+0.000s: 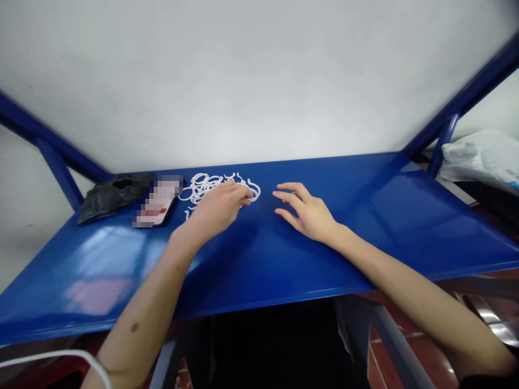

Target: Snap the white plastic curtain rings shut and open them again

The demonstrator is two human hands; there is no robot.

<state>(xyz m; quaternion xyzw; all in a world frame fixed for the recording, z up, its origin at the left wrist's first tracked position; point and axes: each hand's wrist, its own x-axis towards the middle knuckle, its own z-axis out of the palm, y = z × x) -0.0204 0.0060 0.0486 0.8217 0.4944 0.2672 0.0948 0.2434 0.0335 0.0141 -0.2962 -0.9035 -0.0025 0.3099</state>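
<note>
My left hand point(223, 204) is over the right side of a pile of thin white plastic rings point(199, 181). Its fingers are bent together around one white plastic ring point(256, 190), whose curved edge sticks out to the right of the fingertips. Part of the pile is hidden behind this hand. To the right, my right hand point(310, 213) hovers over the blue table point(259, 270) with its fingers apart and nothing between them. A gap of bare tabletop lies between the two hands.
Left of the rings lie a phone point(158, 202) with a blurred screen and a black plastic bag point(109, 197). A white wall point(259, 81) rises behind the table between blue metal posts. Beyond the right end sits a white plastic bag point(482, 156). A white cable point(52, 355) crosses the lower left.
</note>
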